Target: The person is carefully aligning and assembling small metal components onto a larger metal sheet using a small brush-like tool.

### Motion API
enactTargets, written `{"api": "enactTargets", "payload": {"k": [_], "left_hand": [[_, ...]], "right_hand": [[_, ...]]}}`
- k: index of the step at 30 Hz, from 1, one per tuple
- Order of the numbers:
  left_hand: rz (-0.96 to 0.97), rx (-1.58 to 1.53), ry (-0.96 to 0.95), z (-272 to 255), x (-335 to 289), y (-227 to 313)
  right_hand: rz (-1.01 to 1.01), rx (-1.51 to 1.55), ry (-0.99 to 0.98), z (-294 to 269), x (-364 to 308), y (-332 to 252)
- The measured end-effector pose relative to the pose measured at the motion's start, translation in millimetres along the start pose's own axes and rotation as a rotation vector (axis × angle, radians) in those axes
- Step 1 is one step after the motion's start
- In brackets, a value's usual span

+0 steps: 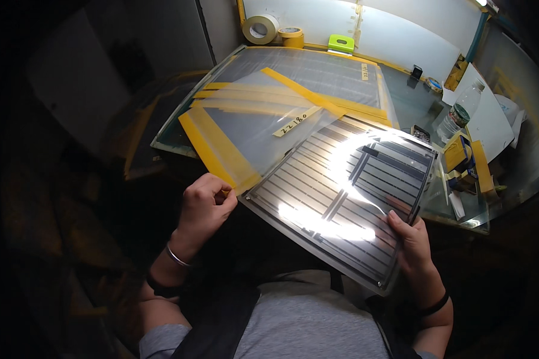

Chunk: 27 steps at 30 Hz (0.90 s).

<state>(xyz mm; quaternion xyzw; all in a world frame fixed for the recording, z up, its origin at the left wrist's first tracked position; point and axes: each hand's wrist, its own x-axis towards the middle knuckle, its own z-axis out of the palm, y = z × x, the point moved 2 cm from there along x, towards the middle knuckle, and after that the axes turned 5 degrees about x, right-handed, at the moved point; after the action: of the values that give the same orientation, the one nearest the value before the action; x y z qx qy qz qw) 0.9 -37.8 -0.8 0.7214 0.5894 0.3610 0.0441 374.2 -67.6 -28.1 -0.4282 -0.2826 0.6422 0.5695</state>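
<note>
Because the striped panel [308, 179] at three o'clock is broad, from afar I grip its edge with my right hand [411, 240] at four o'clock, probably for support; at eight o'clock my left hand [206, 200] narrowly pinches a corner of the yellow-taped sheet [245, 134].

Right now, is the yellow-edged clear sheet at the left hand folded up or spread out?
Spread out: the yellow-edged sheet shows a broad, see-through face, and the left hand pinches its near corner.
</note>
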Motion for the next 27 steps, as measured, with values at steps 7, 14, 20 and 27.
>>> {"api": "enactTargets", "payload": {"k": [7, 14, 20, 27], "left_hand": [[0.234, 0.088, 0.135, 1.9, -0.5, 31.3], [0.348, 0.129, -0.020, 29.3, 24.8, 57.5], [0.531, 0.254, -0.067, 34.9, 54.5, 60.9], [0.711, 0.175, -0.086, 33.7, 41.1, 105.3]], "right_hand": [[-0.032, -0.002, -0.003, -1.3, 6.5, 4.7], [0.015, 0.115, -0.096, 20.0, 11.0, 6.2], [0.023, 0.181, -0.170, 58.0, 32.8, 27.7], [0.138, 0.350, -0.370, 125.6, 89.6, 56.1]]}}
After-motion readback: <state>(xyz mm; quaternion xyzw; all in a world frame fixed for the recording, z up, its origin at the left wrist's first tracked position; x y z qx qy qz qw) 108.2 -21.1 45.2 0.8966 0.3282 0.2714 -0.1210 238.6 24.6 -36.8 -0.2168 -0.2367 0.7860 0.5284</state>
